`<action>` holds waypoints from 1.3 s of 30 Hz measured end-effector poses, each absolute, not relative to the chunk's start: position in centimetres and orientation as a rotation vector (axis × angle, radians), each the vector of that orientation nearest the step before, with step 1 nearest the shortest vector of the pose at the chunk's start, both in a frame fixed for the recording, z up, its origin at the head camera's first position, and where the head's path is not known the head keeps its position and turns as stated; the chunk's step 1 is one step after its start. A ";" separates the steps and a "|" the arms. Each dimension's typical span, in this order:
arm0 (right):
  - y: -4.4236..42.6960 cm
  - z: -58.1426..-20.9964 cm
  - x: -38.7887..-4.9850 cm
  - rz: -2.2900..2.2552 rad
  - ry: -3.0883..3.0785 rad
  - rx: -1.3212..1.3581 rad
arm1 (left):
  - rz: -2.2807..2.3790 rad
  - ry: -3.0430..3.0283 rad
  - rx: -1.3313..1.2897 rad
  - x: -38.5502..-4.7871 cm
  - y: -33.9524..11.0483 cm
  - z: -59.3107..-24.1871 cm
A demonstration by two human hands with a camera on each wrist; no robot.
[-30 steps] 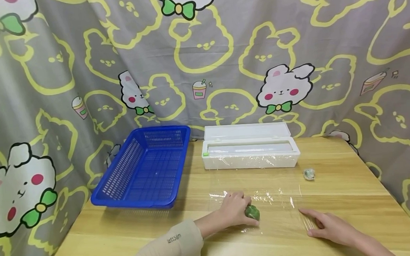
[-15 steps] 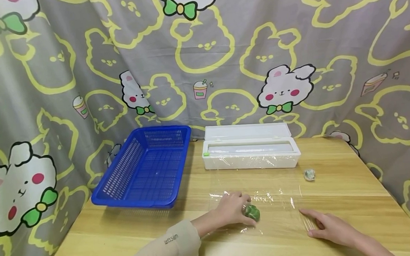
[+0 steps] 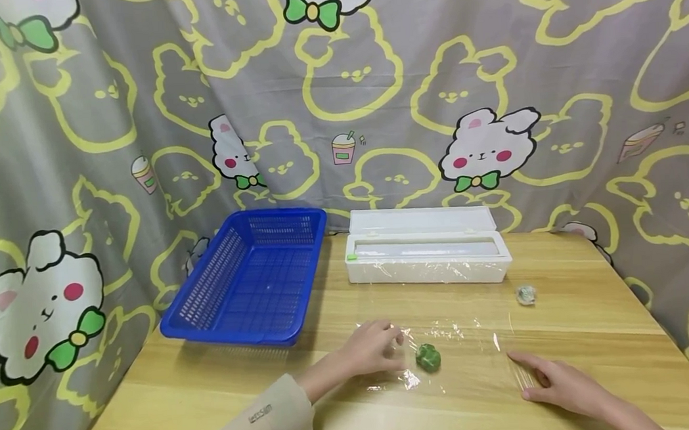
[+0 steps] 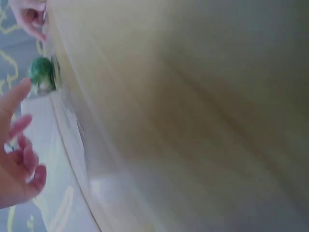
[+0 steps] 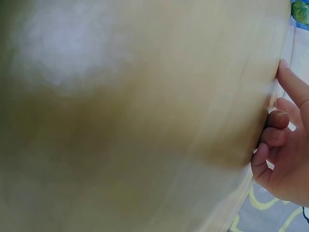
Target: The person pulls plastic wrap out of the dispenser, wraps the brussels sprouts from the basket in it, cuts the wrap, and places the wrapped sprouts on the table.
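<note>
In the head view, a small round green vegetable [image 3: 428, 358], like a Brussels sprout, lies on a sheet of clear cling film [image 3: 458, 333] spread over the table. Just left of it is my left hand [image 3: 370, 350], fingers loosely bent and apart from the vegetable. The left wrist view shows the same hand [image 4: 17, 154] with one finger stretched toward the green vegetable [image 4: 42, 75]. My right hand [image 3: 559, 383] rests at the film's right edge, index finger and thumb spread, with creases in the film between them. Its other fingers [image 5: 275, 135] are curled in the right wrist view.
A white cling film box [image 3: 427, 268] with a raised lid stands at the back; the film runs forward from it. A blue plastic basket [image 3: 176, 327] is at the left. One small crumpled wrapped bundle [image 3: 526, 294] lies right of the box on the wooden table [image 3: 612, 330].
My left hand has let go of the green vegetable and drawn back to the left. The vegetable stays on the film. My right hand keeps its place at the film's edge.
</note>
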State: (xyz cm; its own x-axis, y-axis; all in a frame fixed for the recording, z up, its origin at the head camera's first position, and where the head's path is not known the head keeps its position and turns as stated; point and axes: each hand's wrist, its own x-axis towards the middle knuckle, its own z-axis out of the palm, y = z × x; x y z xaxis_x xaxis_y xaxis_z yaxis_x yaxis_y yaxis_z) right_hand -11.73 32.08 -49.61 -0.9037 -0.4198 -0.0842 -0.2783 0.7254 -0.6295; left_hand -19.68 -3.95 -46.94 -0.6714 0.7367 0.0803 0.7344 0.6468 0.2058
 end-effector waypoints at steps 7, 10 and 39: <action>32.0 -49.4 -11.8 -0.908 2.656 -0.523 | 0.268 2.684 1.362 -19.3 -7.6 -47.3; 32.0 -49.1 -12.0 -0.906 2.649 -0.490 | 0.216 2.655 1.378 -19.2 -8.5 -47.4; 33.2 -50.5 -11.0 -0.695 3.109 -1.221 | 0.278 2.597 1.362 -18.5 -11.5 -47.0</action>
State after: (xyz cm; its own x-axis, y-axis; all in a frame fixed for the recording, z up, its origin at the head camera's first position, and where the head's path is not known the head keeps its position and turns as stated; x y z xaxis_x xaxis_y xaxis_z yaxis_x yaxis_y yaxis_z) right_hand -11.00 33.18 -50.53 -0.7124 -0.5858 0.3864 -0.6946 0.6671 -0.2692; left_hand -18.51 -11.53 -46.97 -0.5571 0.8260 -0.0855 0.7892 0.5587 0.2549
